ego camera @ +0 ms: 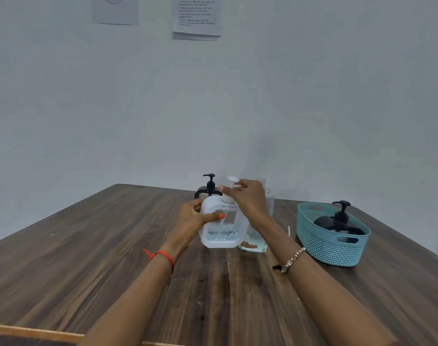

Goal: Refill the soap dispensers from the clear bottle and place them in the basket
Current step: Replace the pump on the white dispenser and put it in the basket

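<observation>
A white soap dispenser [221, 234] stands upright mid-table, with liquid showing in its lower part. My left hand [196, 217] grips its left side, thumb across the front. My right hand [248, 198] is closed around its white pump head [232, 181] at the neck. Directly behind my right wrist stands the clear bottle [256, 242], open-topped and partly hidden. A black dispenser [208, 189] stands at the far edge behind the white one. Another black dispenser [339, 222] sits inside the teal basket [331, 248] on the right.
The wooden table [88, 258] meets a plain wall at its far edge. A thin pale stick [289, 231] lies between the clear bottle and the basket. Printed sheets [196, 17] hang on the wall above.
</observation>
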`<action>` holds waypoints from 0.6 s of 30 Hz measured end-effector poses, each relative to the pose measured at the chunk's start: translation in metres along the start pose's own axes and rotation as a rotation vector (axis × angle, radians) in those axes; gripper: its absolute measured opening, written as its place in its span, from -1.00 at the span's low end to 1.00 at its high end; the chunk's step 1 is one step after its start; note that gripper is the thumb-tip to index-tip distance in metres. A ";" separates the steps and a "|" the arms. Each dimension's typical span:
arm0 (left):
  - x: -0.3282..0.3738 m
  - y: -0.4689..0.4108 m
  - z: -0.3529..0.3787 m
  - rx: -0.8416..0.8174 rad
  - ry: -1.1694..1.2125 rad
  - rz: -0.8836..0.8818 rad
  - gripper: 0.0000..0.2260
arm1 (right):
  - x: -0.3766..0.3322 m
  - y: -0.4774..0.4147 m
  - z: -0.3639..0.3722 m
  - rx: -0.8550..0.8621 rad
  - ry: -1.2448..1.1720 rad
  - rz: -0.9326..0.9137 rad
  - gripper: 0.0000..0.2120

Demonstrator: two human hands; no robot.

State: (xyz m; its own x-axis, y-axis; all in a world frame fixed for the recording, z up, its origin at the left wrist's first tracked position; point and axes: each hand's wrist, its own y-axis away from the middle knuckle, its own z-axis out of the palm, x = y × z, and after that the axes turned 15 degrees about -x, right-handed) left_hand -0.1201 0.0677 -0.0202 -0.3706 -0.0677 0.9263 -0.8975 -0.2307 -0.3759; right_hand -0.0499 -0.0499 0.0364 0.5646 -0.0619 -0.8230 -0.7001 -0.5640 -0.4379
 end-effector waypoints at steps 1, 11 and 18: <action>0.000 0.000 0.000 0.002 -0.002 -0.001 -0.68 | -0.001 -0.001 -0.001 0.022 -0.049 -0.011 -0.63; 0.009 0.000 0.004 -0.107 0.128 0.022 -0.71 | -0.008 -0.002 -0.018 -0.180 -0.140 -0.141 -0.77; 0.014 -0.001 0.012 -0.222 0.131 0.010 -0.70 | -0.003 -0.005 -0.054 -0.576 -0.252 -0.177 -0.73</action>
State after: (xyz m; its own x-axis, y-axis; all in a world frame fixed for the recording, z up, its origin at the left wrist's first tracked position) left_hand -0.1212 0.0554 -0.0063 -0.3942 0.0609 0.9170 -0.9189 -0.0111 -0.3943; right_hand -0.0245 -0.0918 0.0610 0.4811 0.2276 -0.8466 -0.2202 -0.9034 -0.3680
